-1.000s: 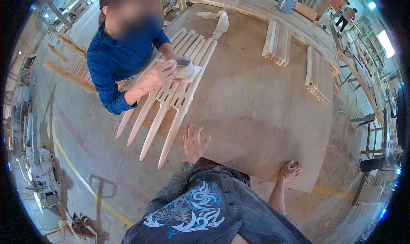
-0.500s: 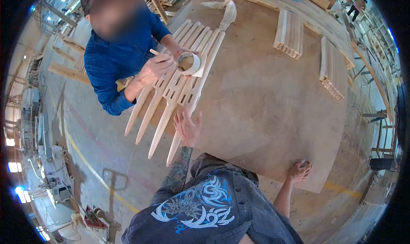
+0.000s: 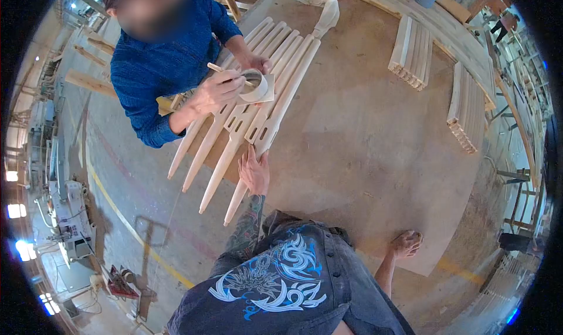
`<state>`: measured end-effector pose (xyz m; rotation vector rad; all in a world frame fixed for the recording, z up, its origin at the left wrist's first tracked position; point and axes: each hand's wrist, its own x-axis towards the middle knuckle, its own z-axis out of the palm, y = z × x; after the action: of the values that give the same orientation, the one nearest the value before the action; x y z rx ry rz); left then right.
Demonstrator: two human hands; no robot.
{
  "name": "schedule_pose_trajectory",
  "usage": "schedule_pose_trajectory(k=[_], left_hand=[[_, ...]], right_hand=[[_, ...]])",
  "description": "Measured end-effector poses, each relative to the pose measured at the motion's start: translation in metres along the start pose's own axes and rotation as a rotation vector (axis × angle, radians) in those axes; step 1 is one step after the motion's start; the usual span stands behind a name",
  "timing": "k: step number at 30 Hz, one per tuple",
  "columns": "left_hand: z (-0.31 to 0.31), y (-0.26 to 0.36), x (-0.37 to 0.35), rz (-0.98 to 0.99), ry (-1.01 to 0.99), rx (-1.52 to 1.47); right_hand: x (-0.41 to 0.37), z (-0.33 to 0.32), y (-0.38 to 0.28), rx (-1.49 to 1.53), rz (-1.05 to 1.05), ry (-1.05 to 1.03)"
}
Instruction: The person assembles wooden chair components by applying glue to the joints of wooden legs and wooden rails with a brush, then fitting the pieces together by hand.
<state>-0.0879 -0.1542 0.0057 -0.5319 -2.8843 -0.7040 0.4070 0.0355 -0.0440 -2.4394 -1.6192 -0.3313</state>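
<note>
From where I watch, the largest thing is the broad brown table (image 3: 375, 147) across the middle. A co-worker in a blue shirt (image 3: 158, 65) stands at its far left side. Pale wooden legs (image 3: 236, 137) lie side by side on the table's left, their tapered ends jutting past the near left edge. Two bundles of strips lie far right, one bundle (image 3: 411, 52) left of the other (image 3: 467, 106). My left hand (image 3: 254, 174) touches the rightmost leg (image 3: 291, 90) just below its slots, fingers slightly apart; I can't tell whether they grip it. My right hand (image 3: 406, 244) rests at the near right edge, fingers curled; whether they hold anything I can't tell. Above the legs is a white cup (image 3: 258, 93), by the co-worker's left hand (image 3: 253, 60). The co-worker's right hand (image 3: 218, 92) has its fingers closed around a thin stick (image 3: 216, 67).
</note>
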Motion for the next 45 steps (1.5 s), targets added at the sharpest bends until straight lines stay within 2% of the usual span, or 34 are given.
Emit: schedule_pose_trajectory(k=[3, 10, 12, 19, 21, 27, 33, 43, 45], left_hand=[[0.003, -0.002, -0.001, 0.036, 0.023, 0.045], [0.000, -0.001, -0.001, 0.006, -0.021, 0.012], [0.002, -0.006, 0.000, 0.087, 0.030, -0.011], [-0.004, 0.001, 0.000, 0.071, 0.044, 0.032], [-0.008, 0.006, 0.001, -0.038, -0.028, -0.015], [-0.008, 0.005, -0.001, -0.063, -0.025, 0.002], [-0.001, -0.001, -0.003, 0.000, 0.057, -0.020], [-0.001, -0.002, -0.003, -0.015, 0.029, 0.041], [-0.003, 0.000, -0.001, -0.010, 0.055, -0.048]], right_hand=[[-0.001, -0.007, -0.005, 0.043, -0.004, -0.061], [-0.001, 0.004, 0.001, 0.056, -0.018, 0.007], [-0.001, 0.002, -0.002, 0.066, -0.006, 0.004], [0.000, -0.006, -0.002, 0.058, 0.008, -0.041], [0.001, -0.004, -0.005, 0.046, 0.002, -0.063], [0.001, -0.004, -0.006, 0.069, -0.013, -0.036], [-0.002, -0.004, -0.004, 0.042, -0.013, 0.012], [0.000, -0.004, -0.005, 0.048, -0.006, -0.013], [0.000, -0.002, -0.005, 0.052, 0.008, -0.020]])
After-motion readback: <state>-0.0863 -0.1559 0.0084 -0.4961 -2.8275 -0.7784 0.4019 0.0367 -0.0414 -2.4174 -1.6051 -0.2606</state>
